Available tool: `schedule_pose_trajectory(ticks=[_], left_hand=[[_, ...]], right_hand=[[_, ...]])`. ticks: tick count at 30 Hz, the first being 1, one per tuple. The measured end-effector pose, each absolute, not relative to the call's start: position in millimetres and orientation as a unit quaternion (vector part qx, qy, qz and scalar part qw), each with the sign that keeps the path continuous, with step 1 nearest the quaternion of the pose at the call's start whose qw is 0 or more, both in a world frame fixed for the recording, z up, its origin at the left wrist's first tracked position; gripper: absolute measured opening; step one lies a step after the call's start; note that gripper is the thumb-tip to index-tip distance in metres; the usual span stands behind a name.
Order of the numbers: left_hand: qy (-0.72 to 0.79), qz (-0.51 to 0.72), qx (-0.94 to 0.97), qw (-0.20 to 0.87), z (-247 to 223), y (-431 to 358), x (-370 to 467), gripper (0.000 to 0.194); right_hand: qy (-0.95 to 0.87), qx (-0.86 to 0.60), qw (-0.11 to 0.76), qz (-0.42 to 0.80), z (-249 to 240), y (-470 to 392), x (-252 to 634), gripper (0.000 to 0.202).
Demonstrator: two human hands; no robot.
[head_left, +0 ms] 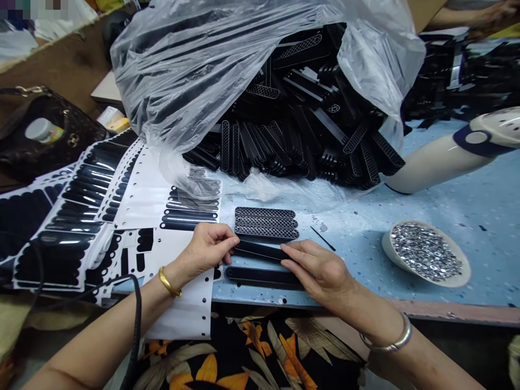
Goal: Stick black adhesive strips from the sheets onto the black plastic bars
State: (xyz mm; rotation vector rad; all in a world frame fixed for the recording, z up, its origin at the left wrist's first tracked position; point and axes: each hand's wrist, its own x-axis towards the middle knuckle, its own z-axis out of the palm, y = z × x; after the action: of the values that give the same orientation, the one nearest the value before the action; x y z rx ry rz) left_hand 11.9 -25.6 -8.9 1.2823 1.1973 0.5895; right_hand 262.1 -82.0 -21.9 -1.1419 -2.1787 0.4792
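My left hand (215, 245) pinches the left end of a thin black strip (260, 251) between thumb and fingers. At the strip's other end, the fingers of my right hand (319, 268) close on it. A long black plastic piece with rounded ends (260, 277) lies just below, its right end partly hidden by my right hand. Just above the strip, several black pieces with a diamond mesh pattern (266, 222) lie side by side. Sheets of glossy black stickers (190, 211) lie beside my left hand, on white backing.
A clear plastic bag (195, 70) spills a heap of black plastic pieces (300, 119) at the back. On the right stand a bowl of small shiny metal parts (426, 252) and a beige lamp-like device (450, 154). A thin black stick (323, 238) lies on the blue table (353, 233).
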Motion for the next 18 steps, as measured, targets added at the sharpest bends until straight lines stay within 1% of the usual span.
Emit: schedule_pose_trajectory(ticks=[8,14,18], left_hand=[[0.516,0.251,0.554,0.603,-5.8,-26.2,11.9,0.021],[0.518,0.254,0.561,0.594,-9.4,-27.1,11.5,0.02],[0.52,0.259,0.567,0.584,-9.9,-28.1,11.8,0.019]], right_hand=[[-0.814,-0.436,0.302,0.237,-12.6,-74.2,264.1,0.022],[-0.835,-0.417,0.299,0.198,-13.0,-74.9,264.7,0.025],[-0.844,-0.413,0.309,0.15,-17.0,-78.8,263.1,0.028]])
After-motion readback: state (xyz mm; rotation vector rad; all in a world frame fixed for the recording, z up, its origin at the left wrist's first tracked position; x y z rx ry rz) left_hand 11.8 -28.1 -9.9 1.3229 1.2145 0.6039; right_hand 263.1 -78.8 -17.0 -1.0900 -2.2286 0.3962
